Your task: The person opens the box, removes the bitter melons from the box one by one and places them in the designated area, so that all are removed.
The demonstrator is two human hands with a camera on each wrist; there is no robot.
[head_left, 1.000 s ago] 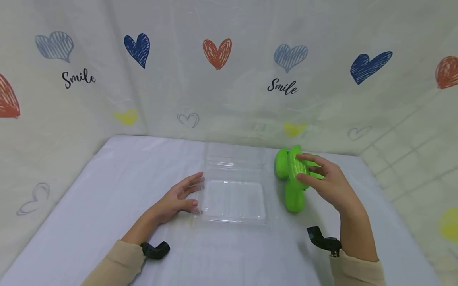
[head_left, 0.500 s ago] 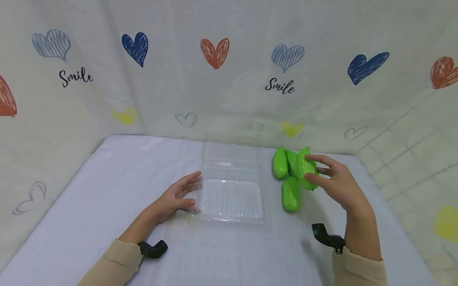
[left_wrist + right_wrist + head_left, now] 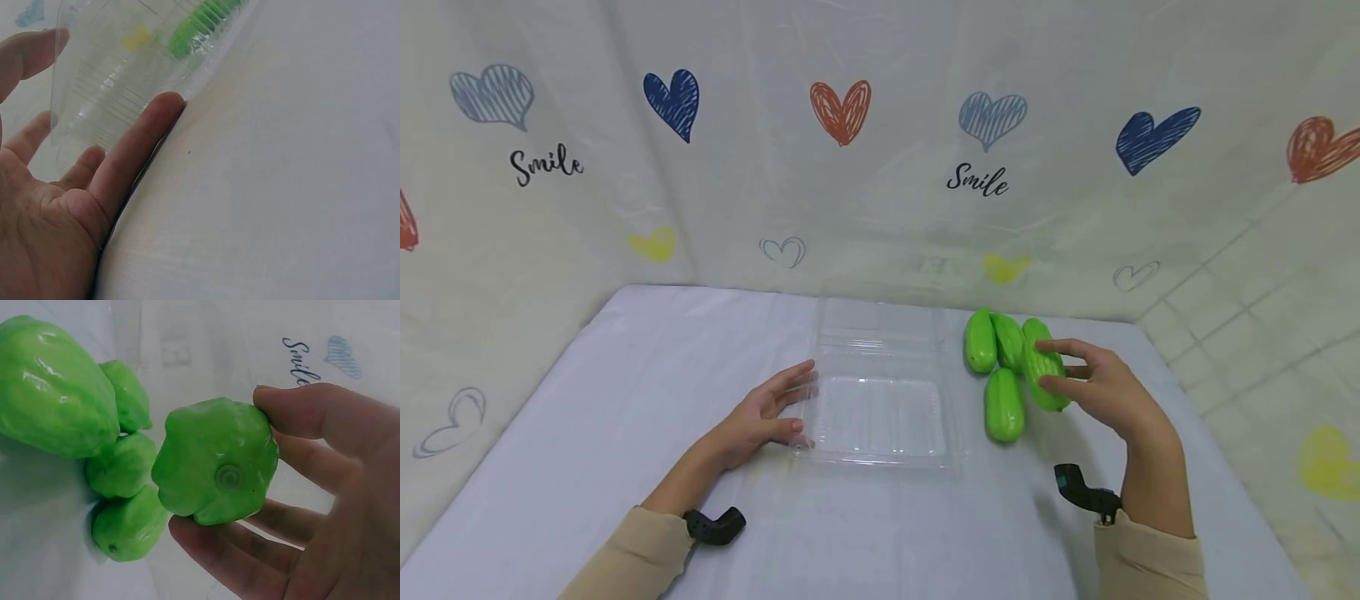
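Observation:
My right hand [image 3: 1101, 379] holds a green toy gourd [image 3: 1040, 367], bumpy and ridged like a bitter melon, between thumb and fingertips. In the right wrist view, the gourd's lobed end [image 3: 212, 456] with a round stem mark faces the camera. Several other shiny green gourds lie close by: a front one [image 3: 1003, 406], a left one [image 3: 981, 342] and a middle one [image 3: 1009, 340]. My left hand [image 3: 760, 421] rests with spread, relaxed fingers at the left edge of a clear plastic clamshell box [image 3: 880, 462]. In the left wrist view, the thumb [image 3: 140, 150] lies along the box's side.
The box's transparent lid [image 3: 880, 321] stands folded back behind its base. A white cloth [image 3: 850, 542] covers the table, and behind it hangs a pale curtain [image 3: 895, 208] printed with hearts. Black wrist cameras [image 3: 715, 527] sit at both sleeves.
My right hand has moved the held gourd rightward and turned it slightly, which uncovers the gourds beneath. The left hand stays at the box's edge, and the head view has shifted a little.

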